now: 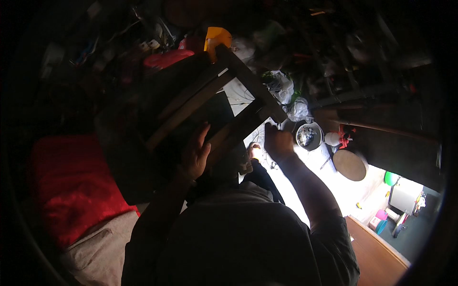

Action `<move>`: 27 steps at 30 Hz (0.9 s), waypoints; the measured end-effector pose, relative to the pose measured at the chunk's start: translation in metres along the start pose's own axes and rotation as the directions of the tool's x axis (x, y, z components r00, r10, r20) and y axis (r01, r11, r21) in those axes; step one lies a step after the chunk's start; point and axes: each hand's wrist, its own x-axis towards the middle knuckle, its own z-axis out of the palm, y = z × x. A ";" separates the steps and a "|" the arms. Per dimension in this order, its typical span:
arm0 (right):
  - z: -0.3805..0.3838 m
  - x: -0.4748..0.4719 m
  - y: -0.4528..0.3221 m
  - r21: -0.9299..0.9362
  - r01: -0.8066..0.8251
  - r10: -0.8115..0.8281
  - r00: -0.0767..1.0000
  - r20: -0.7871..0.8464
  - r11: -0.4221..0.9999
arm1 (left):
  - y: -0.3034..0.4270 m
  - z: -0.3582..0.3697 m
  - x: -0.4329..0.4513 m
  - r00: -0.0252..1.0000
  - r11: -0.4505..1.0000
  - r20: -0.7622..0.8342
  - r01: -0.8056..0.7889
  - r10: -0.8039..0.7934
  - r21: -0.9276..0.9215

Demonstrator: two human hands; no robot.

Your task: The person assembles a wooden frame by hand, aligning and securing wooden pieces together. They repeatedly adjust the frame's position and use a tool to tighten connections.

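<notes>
A dark wooden frame (247, 111) of joined bars, perhaps part of a piece of furniture, lies tilted in front of me. Pale floor shows through a gap between its bars. My left hand (196, 153) rests at the frame's near side, its visible fingers stretched out and apart against the dark wood. Close below the frame's right-hand corner, my right hand (281, 141) is curled like a fist. Whether it grips the wood or something small is hidden in shadow.
Beyond the frame stand a yellow container (217, 37) and a red object (168, 58). Clear plastic bags (298, 109) and a bucket (320, 143) are to the right, near a round tan disc (350, 165). Red cloth (75, 186) lies left; a brown wooden panel (372, 250) is lower right.
</notes>
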 end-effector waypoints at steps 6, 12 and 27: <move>0.025 -0.068 -0.083 0.233 0.236 -0.290 0.929 0.230 0.943 | -0.004 0.000 0.002 0.999 0.999 -0.010 -0.035 0.035 -0.039; 0.000 -0.035 -0.037 0.113 0.105 -0.106 0.994 0.006 0.988 | -0.001 0.000 0.000 1.000 0.995 0.005 0.024 -0.024 -0.097; 0.021 -0.030 -0.036 0.087 0.095 -0.075 0.976 -0.203 0.992 | 0.001 -0.004 0.001 1.000 0.997 0.029 0.001 0.001 -0.077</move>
